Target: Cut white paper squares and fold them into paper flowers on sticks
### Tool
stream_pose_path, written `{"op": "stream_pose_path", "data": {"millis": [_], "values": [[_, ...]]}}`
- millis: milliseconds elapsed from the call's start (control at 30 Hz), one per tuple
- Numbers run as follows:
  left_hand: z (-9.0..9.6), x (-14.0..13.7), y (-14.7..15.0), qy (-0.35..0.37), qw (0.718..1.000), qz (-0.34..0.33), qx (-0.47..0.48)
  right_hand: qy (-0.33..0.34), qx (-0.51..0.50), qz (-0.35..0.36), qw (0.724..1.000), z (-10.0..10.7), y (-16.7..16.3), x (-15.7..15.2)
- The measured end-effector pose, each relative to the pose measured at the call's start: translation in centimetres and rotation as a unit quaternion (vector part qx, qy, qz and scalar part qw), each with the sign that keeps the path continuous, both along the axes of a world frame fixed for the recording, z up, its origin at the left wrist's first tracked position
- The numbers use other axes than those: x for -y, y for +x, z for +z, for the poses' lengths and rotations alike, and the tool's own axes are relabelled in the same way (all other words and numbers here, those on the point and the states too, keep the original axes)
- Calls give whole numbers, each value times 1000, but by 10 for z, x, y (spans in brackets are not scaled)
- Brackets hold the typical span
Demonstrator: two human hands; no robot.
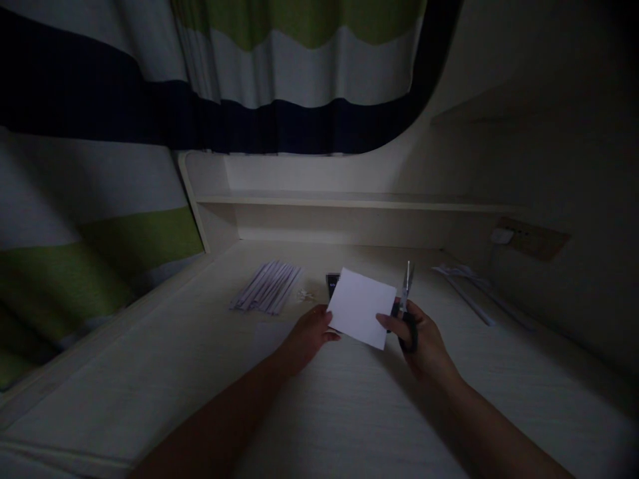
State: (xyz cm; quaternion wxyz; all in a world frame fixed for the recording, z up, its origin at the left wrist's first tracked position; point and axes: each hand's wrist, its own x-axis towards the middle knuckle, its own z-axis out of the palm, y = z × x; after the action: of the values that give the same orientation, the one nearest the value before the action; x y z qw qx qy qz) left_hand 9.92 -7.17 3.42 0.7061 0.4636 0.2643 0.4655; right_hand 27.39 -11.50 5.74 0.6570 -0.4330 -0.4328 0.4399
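Observation:
A white square of paper (362, 307) is held tilted above the desk between my two hands. My left hand (308, 336) pinches its left corner between thumb and fingers. With the thumb on the paper's right side, my right hand (422, 336) grips it too. That same hand carries scissors (405, 299), their dark handle loops around the fingers and the metal blades pointing up and away. Behind the paper lies a small dark box or card (332, 282), partly hidden. A pale sheet (269, 334) rests on the desk beside my left hand.
A bundle of rolled paper sticks (268, 286) lies at the back left, with small pale bits (305, 295) beside it. More long paper strips (466, 296) lie on the right near a wall socket with a plug (502, 235). A shelf (349, 199) runs along the back under striped curtains (299, 80).

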Motion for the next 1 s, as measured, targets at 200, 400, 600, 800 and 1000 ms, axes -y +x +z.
{"op": "stream_pose_path", "data": {"millis": [200,400,600,800,1000], "values": [[-3,18,10,38,987,-115,-101,6,-13,-26,1000,-8,-8,2],[-1,19,10,46,988,-74,-126,-12,69,1,998,-3,-14,6],[6,7,-2,81,976,103,-173,-47,163,146,975,-7,-18,6],[17,10,-5,106,954,180,-217,-89,197,244,945,-18,-24,7],[21,17,1,83,960,165,-212,-97,215,251,939,-12,-24,9]]}}
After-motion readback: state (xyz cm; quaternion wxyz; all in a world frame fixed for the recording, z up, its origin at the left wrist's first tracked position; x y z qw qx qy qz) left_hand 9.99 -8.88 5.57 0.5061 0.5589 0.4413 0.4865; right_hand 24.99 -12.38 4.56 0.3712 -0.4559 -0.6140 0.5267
